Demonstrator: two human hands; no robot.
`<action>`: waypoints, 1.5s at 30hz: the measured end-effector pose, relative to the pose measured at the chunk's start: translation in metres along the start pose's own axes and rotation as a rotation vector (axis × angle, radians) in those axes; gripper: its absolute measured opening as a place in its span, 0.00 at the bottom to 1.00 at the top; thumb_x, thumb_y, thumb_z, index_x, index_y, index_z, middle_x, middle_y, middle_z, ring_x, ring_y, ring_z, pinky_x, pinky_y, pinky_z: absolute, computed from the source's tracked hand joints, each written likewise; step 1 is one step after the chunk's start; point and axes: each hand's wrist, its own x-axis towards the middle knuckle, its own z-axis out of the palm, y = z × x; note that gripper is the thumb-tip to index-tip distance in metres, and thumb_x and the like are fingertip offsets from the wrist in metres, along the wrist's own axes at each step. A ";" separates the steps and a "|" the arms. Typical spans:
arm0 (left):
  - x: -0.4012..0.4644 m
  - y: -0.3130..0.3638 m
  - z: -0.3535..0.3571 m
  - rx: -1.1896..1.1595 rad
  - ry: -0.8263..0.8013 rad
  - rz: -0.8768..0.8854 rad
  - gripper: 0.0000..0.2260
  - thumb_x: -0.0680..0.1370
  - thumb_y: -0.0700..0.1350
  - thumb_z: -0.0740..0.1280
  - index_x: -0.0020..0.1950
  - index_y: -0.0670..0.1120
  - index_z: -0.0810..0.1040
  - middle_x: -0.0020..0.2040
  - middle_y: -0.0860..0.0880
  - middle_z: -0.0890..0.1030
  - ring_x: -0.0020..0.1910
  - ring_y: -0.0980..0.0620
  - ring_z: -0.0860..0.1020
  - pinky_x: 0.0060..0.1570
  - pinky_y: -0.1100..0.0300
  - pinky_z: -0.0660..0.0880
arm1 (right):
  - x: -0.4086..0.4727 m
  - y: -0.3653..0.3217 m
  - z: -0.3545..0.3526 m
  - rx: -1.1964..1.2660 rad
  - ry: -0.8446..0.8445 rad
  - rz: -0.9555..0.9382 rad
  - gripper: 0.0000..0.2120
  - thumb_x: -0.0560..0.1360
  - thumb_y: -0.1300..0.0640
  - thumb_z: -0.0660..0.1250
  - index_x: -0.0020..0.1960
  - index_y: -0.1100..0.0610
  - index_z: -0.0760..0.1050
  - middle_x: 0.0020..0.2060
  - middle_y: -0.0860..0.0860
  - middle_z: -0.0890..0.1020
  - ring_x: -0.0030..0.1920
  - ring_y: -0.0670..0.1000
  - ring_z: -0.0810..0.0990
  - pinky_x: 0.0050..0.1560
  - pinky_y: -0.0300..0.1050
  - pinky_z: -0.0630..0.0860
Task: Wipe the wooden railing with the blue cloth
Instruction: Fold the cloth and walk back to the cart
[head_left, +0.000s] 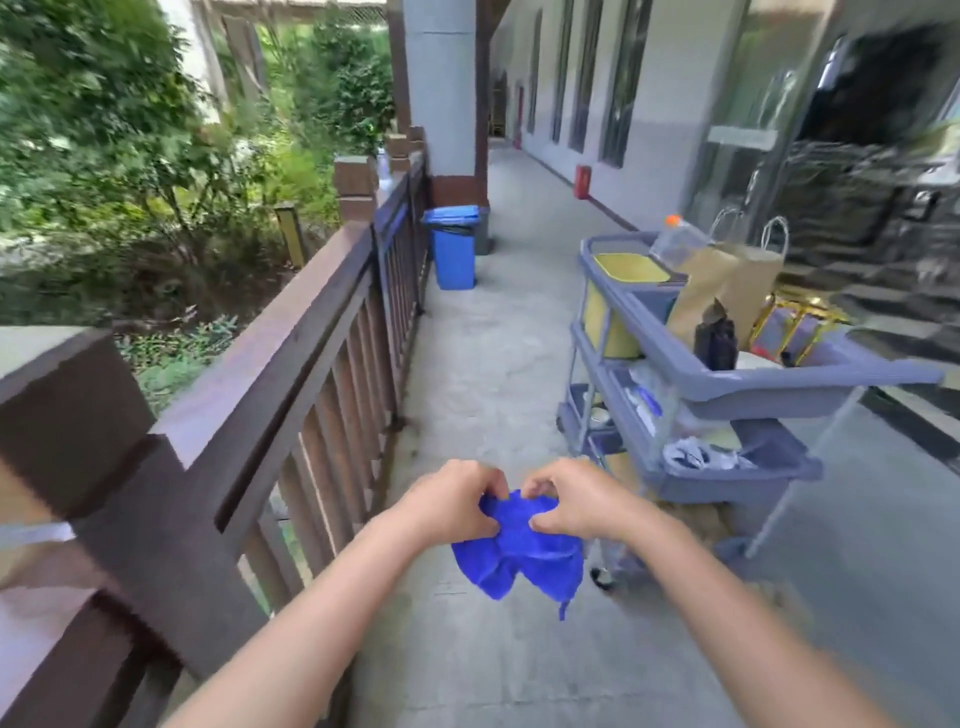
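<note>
A bright blue cloth (519, 558) hangs bunched between my two hands over the concrete walkway. My left hand (452, 501) pinches its upper left part and my right hand (571, 501) pinches its upper right part, thumbs close together. The dark brown wooden railing (291, 332) runs along the left side from a thick post (67, 410) near me towards the far pillar. Both hands are to the right of the railing, a short way off, and the cloth does not touch it.
A grey-blue cleaning cart (727, 374) with a yellow bin, paper bags and bottles stands close on the right. A blue waste bin (454, 247) sits by the railing farther on, next to a grey pillar (441, 93). Bushes lie beyond the railing.
</note>
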 end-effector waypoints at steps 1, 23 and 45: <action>0.013 -0.005 -0.005 -0.004 -0.001 0.018 0.14 0.67 0.42 0.68 0.53 0.48 0.77 0.46 0.48 0.81 0.46 0.48 0.77 0.49 0.51 0.76 | 0.010 0.002 -0.005 -0.006 0.016 0.027 0.12 0.65 0.57 0.67 0.48 0.51 0.79 0.49 0.50 0.83 0.52 0.50 0.80 0.52 0.44 0.76; 0.397 -0.127 -0.133 0.073 0.195 0.163 0.13 0.70 0.45 0.66 0.54 0.54 0.76 0.41 0.59 0.75 0.41 0.55 0.73 0.39 0.60 0.70 | 0.369 0.116 -0.162 0.041 0.217 0.044 0.14 0.67 0.55 0.66 0.52 0.49 0.78 0.53 0.47 0.82 0.54 0.50 0.78 0.49 0.45 0.75; 0.858 -0.184 -0.196 0.034 -0.157 0.740 0.12 0.71 0.42 0.66 0.53 0.51 0.78 0.52 0.51 0.81 0.51 0.51 0.77 0.50 0.52 0.75 | 0.651 0.280 -0.279 0.103 0.549 0.593 0.10 0.66 0.54 0.67 0.46 0.48 0.79 0.46 0.46 0.84 0.47 0.49 0.79 0.42 0.43 0.74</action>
